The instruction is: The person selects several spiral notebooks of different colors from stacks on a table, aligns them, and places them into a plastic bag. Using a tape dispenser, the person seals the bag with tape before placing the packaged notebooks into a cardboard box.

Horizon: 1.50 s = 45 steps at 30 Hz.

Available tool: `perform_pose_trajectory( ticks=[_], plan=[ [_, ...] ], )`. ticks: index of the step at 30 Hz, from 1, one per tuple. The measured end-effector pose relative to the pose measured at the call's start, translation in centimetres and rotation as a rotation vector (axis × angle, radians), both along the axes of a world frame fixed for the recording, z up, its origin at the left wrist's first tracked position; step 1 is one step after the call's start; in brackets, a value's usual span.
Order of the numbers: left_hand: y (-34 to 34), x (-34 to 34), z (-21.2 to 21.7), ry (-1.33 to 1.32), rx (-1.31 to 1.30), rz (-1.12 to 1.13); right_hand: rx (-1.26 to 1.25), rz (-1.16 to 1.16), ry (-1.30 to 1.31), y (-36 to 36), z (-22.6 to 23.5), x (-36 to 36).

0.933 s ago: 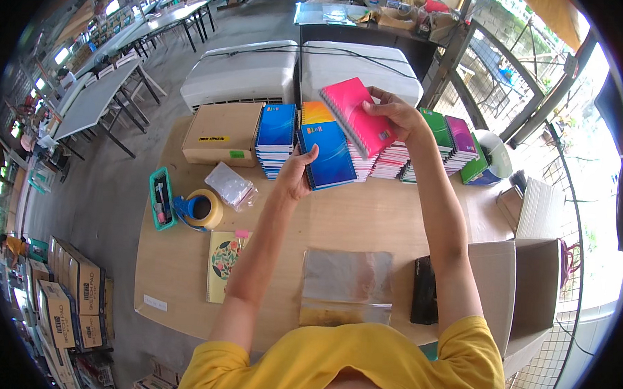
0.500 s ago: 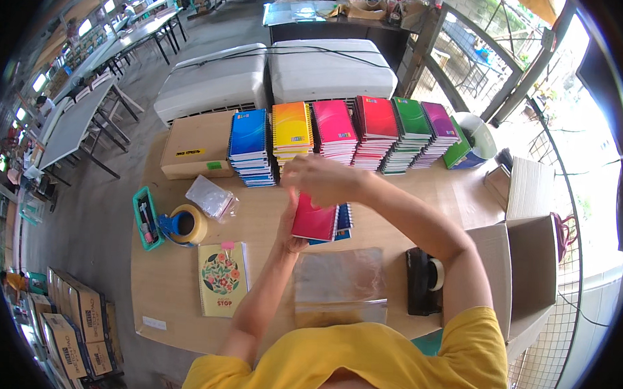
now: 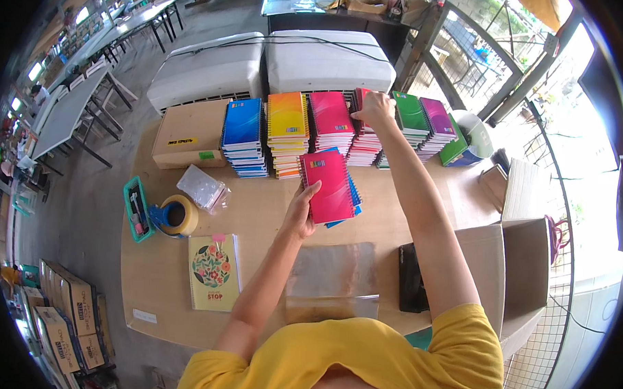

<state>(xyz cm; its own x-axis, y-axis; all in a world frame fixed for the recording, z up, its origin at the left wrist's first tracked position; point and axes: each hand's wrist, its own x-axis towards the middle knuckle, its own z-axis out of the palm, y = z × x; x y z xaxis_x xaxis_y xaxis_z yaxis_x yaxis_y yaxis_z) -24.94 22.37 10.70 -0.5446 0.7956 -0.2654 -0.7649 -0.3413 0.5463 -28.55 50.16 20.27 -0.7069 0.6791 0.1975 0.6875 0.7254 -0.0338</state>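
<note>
My left hand (image 3: 301, 211) holds a small bunch of spiral notebooks over the middle of the table. On top is a pink notebook (image 3: 331, 192), with a blue notebook (image 3: 355, 193) fanned out beneath it. My right hand (image 3: 377, 109) reaches to the stack of red notebooks (image 3: 362, 154), its fingers closed on the top one and partly covering it. In the same row stand stacks of blue notebooks (image 3: 243, 134), yellow notebooks (image 3: 287, 125), pink notebooks (image 3: 329, 116), green notebooks (image 3: 410, 115) and purple notebooks (image 3: 435, 120).
Near me lie a clear plastic bag (image 3: 333, 274), a floral notebook (image 3: 214, 273) and a black tape dispenser (image 3: 411, 280). Leftward are a tape roll (image 3: 180, 216), a teal tray (image 3: 139, 212), packed plastic (image 3: 203, 189) and a cardboard box (image 3: 188, 141). An open carton (image 3: 477, 258) stands right.
My right hand has moved from above the held notebooks to the red stack, away and to the right. The held pink notebook's cover is now uncovered and raised slightly.
</note>
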Motion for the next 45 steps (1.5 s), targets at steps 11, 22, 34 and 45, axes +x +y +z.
perform_pose_trajectory(
  ticks=[11,22,34,45],
  plan=[
    [-1.0,-0.9,0.6,0.077,0.027,0.043,-0.028,0.274,0.332,-2.3,7.1,5.4],
    [0.7,3.2,-2.6,-0.068,0.315,0.049,-0.095,0.659,0.176,-20.6,-1.8,14.6],
    [0.5,1.2,-2.1,-0.036,0.03,0.005,-0.002,-0.115,0.098,6.8,1.3,7.8],
    [1.2,2.0,-1.2,-0.033,0.052,-0.051,0.163,0.024,0.016,8.5,-0.9,8.1]
  ],
)
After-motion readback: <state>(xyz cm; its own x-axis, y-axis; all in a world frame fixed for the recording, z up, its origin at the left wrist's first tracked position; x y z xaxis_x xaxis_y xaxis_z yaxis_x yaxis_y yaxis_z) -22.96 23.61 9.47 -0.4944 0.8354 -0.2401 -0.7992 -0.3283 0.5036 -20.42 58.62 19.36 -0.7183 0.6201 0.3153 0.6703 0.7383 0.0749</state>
